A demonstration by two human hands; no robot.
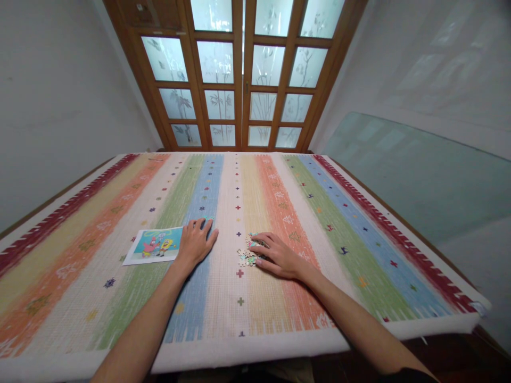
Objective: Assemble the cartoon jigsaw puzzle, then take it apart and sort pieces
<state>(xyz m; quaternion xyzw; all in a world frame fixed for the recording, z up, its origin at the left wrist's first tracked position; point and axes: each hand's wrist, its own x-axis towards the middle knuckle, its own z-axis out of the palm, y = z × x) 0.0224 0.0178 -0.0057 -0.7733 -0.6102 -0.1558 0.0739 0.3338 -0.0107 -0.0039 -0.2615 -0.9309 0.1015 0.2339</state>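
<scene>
no words, numbers or brands can be read, even on the card (149,247) at left. plus signs (240,273), some red, blue or green, run far to near along the cloth (223,314). a pale patch (139,7) far left may be a label.

A cloth (225,287) is showing broad, soft-edged stripes of cream, yellow, orange, green and blue, with toothed dark-red bands nearing both sides. Small multicoloured crosses and flower shapes are dotting its paler stripes; white and olive tree outlines are patterning the orange. A white-bordered printed picture (154,247) is displaying pink and yellow cartoon figures against teal. Puzzle pieces (245,259) are showing pale beige with flecks of teal. Brown wooden doors (241,122) are framing pale-blue panes (217,61) patterned with plants.
</scene>
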